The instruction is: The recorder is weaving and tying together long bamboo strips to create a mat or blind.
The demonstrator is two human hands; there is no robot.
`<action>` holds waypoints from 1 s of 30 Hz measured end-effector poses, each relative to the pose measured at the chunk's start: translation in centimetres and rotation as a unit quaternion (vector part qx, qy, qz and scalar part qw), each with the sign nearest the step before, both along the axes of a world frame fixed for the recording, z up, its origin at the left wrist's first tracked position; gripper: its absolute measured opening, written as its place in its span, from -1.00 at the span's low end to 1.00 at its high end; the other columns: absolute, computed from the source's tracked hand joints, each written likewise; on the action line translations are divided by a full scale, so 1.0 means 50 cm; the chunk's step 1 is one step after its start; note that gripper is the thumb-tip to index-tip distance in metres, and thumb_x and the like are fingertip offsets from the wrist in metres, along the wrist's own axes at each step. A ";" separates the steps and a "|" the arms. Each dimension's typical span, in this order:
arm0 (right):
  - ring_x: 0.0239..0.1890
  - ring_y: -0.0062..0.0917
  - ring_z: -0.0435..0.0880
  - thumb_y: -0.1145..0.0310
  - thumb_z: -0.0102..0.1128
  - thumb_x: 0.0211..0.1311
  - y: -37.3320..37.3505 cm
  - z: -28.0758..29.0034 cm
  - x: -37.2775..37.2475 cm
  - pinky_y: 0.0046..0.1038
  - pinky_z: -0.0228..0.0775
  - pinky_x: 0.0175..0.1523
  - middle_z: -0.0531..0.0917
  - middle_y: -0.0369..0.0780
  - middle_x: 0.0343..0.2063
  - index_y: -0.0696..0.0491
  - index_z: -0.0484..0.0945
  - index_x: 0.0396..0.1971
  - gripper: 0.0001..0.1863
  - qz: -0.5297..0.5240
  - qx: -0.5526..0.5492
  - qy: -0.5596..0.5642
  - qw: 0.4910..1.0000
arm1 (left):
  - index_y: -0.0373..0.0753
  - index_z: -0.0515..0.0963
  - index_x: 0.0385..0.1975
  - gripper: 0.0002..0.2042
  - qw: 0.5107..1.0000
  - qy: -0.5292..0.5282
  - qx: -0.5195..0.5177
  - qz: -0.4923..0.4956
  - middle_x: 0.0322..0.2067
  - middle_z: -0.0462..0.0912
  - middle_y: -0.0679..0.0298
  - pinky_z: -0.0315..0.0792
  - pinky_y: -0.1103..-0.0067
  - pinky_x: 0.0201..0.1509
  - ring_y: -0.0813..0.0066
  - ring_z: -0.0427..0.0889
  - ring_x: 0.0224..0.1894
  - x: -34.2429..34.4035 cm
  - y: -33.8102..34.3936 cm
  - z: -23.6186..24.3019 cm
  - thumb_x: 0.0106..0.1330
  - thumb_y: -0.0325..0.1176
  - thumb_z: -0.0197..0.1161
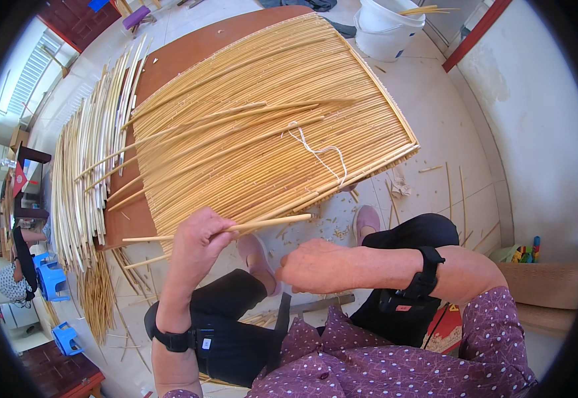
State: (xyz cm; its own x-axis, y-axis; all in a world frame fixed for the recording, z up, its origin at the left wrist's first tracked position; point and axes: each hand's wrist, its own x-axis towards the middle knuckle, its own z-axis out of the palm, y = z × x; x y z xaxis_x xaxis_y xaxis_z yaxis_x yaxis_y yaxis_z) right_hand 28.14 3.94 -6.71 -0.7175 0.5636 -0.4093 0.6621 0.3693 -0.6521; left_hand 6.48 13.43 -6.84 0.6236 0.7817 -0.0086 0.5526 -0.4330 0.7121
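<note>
My left hand (199,240) is closed round a smooth, pale yellow plant stalk (275,221), which sticks out on both sides of the fist. Another stalk end (144,263) shows just below it; whether the hand holds that too I cannot tell. My right hand (315,265) is curled closed over my knees, its fingertips turned out of sight. Beyond both hands lies a wide mat (236,162) of stalks set side by side with rows of small white stitches. A loose white string (319,156) rests on its right part, and several loose stalks (202,126) lie across it.
A brown board (183,50) supports the mat. Pale stalks (86,159) are spread at the left, with thinner ones (96,298) below. White buckets (388,30) stand at the far right. Cut bits litter the floor. Another person (11,278) sits far left near blue stools (51,278).
</note>
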 end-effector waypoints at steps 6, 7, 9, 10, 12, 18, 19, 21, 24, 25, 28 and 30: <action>-0.33 -0.14 0.69 0.31 0.24 -0.02 -0.005 -0.010 -0.004 -0.19 0.51 -0.26 0.67 -0.02 -0.47 0.11 0.66 -0.48 -0.82 -0.040 0.053 0.054 0.996 | -0.33 0.67 -0.34 -0.87 1.000 -0.001 -0.007 0.006 -0.54 0.53 0.26 0.37 0.61 -0.43 0.50 0.53 -0.48 -0.006 0.001 0.002 0.10 -0.53 0.34; -0.32 -0.15 0.69 0.31 0.24 -0.02 -0.004 -0.007 -0.005 -0.19 0.51 -0.25 0.68 -0.02 -0.47 0.10 0.66 -0.47 -0.82 -0.039 0.047 0.046 0.997 | -0.34 0.66 -0.34 -0.87 1.000 0.000 -0.015 0.006 -0.54 0.53 0.26 0.37 0.61 -0.43 0.51 0.53 -0.48 -0.008 0.001 0.003 0.10 -0.53 0.34; -0.31 -0.15 0.69 0.30 0.25 -0.02 -0.004 -0.005 -0.005 -0.19 0.51 -0.24 0.68 -0.03 -0.46 0.10 0.67 -0.47 -0.82 -0.039 0.041 0.038 0.998 | -0.36 0.66 -0.34 -0.87 1.000 0.000 -0.022 0.005 -0.54 0.53 0.26 0.37 0.62 -0.43 0.52 0.53 -0.47 -0.010 0.000 0.007 0.10 -0.54 0.33; -0.32 -0.15 0.69 0.31 0.25 -0.03 -0.006 -0.006 -0.003 -0.19 0.52 -0.25 0.68 -0.03 -0.47 0.10 0.67 -0.47 -0.82 -0.038 0.047 0.044 0.997 | -0.38 0.64 -0.35 -0.88 0.999 -0.016 -0.047 0.011 -0.53 0.52 0.26 0.37 0.62 -0.43 0.53 0.53 -0.48 -0.011 0.000 0.013 0.11 -0.55 0.32; -0.32 -0.15 0.69 0.32 0.25 -0.03 -0.010 -0.007 0.004 -0.19 0.52 -0.26 0.68 -0.04 -0.47 0.10 0.67 -0.47 -0.82 -0.047 0.050 0.048 0.997 | -0.40 0.63 -0.35 -0.88 0.996 -0.033 -0.077 0.007 -0.53 0.52 0.26 0.36 0.62 -0.44 0.54 0.53 -0.48 -0.009 0.003 0.019 0.11 -0.55 0.31; -0.36 -0.14 0.67 0.31 0.23 -0.06 -0.012 0.020 0.023 -0.13 0.48 -0.30 0.66 -0.02 -0.49 0.12 0.64 -0.42 -0.78 -0.057 0.098 0.066 0.991 | -0.39 0.58 -0.31 -0.92 0.991 -0.051 -0.122 0.021 -0.47 0.46 0.36 0.28 0.73 -0.48 0.70 0.44 -0.50 -0.005 -0.016 0.059 0.24 -0.55 0.21; -0.40 -0.13 0.66 0.34 0.16 0.02 -0.002 0.030 0.031 -0.13 0.47 -0.30 0.65 -0.02 -0.48 0.13 0.62 -0.41 -0.81 -0.047 0.081 0.052 0.994 | -0.38 0.58 -0.30 -0.92 0.993 -0.048 -0.102 0.032 -0.48 0.43 0.38 0.26 0.74 -0.48 0.72 0.40 -0.52 0.000 -0.016 0.067 0.26 -0.55 0.19; -0.41 -0.15 0.66 0.32 0.15 0.05 0.006 0.023 0.054 -0.15 0.45 -0.28 0.66 -0.04 -0.47 0.12 0.63 -0.39 -0.79 -0.118 0.039 0.260 0.958 | -0.36 0.57 -0.29 -0.93 0.995 -0.045 -0.085 0.033 -0.50 0.41 0.40 0.25 0.76 -0.48 0.75 0.36 -0.55 0.002 -0.017 0.070 0.28 -0.55 0.17; -0.43 -0.33 0.67 0.33 0.15 0.09 -0.016 0.066 0.133 -0.29 0.46 -0.29 0.66 -0.09 -0.51 0.13 0.63 -0.36 -0.80 -0.174 0.075 0.262 0.946 | -0.36 0.57 -0.29 -0.92 0.994 -0.072 -0.075 0.024 -0.51 0.35 0.45 0.13 0.76 -0.49 0.77 0.27 -0.55 0.012 -0.017 0.064 0.33 -0.50 0.18; -0.44 -0.42 0.65 0.33 0.14 0.12 -0.029 0.110 0.172 -0.36 0.46 -0.30 0.66 -0.14 -0.52 0.13 0.63 -0.35 -0.80 -0.226 0.029 0.263 0.938 | -0.36 0.57 -0.29 -0.92 0.994 -0.070 -0.079 0.010 -0.51 0.35 0.45 0.13 0.76 -0.49 0.77 0.27 -0.55 0.015 -0.018 0.056 0.33 -0.50 0.18; -0.48 -0.64 0.59 0.30 0.12 0.22 -0.092 0.172 0.300 -0.54 0.44 -0.35 0.61 -0.27 -0.57 0.15 0.61 -0.34 -0.78 -0.418 0.004 0.265 0.869 | -0.35 0.61 -0.26 -0.89 0.995 -0.065 -0.072 0.009 -0.55 0.39 0.46 0.10 0.74 -0.50 0.78 0.29 -0.52 0.014 -0.018 0.044 0.32 -0.47 0.22; -0.52 -0.63 0.58 0.28 0.10 0.26 -0.155 0.136 0.400 -0.55 0.43 -0.37 0.60 -0.28 -0.59 0.18 0.59 -0.38 -0.75 -0.504 0.126 0.217 0.827 | -0.35 0.60 -0.30 -0.90 0.996 -0.064 -0.061 0.011 -0.57 0.38 0.47 0.10 0.75 -0.49 0.78 0.28 -0.53 0.024 -0.047 0.051 0.31 -0.45 0.23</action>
State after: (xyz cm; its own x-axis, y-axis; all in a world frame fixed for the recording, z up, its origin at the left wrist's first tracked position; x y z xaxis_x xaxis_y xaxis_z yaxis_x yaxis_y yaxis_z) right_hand 48.16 -3.81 0.11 0.1195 0.9927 -0.0151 0.4401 -0.0666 -0.8955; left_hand 7.66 11.10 -4.27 0.6088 0.7929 -0.0249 0.4618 -0.3287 0.8239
